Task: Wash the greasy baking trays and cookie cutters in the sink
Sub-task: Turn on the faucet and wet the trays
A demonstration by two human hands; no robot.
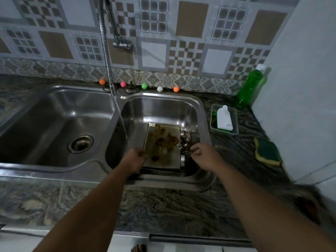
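Water is running from the tap [107, 51] in a thin stream that drops at the left wall of the right basin [192, 106], just missing the stacked baking trays [163, 142] lying on its floor. The left hand [135, 160] is at the top tray's near left corner, fingers curled together against the edge; whether they truly grip it I can't tell. The risk, I'd say: that brown grease makes the metal slick, so a lift from one corner could let the stack slide and clatter. The cookie cutters [185, 140] are piled against the trays' right side, and the right hand [203, 155] is on them, fingers pinched close, though what they pinch is too small to make out. Thin cutter edges could nick a wet hand, and a small one could wash towards the drain. Counting: two basins, one stream, several trays stacked, number unclear, a heap of cutters I can't number, five coloured balls [144, 86] along the desk's back edge, one green soap bottle [251, 86] in the right back corner, one sponge [267, 151].
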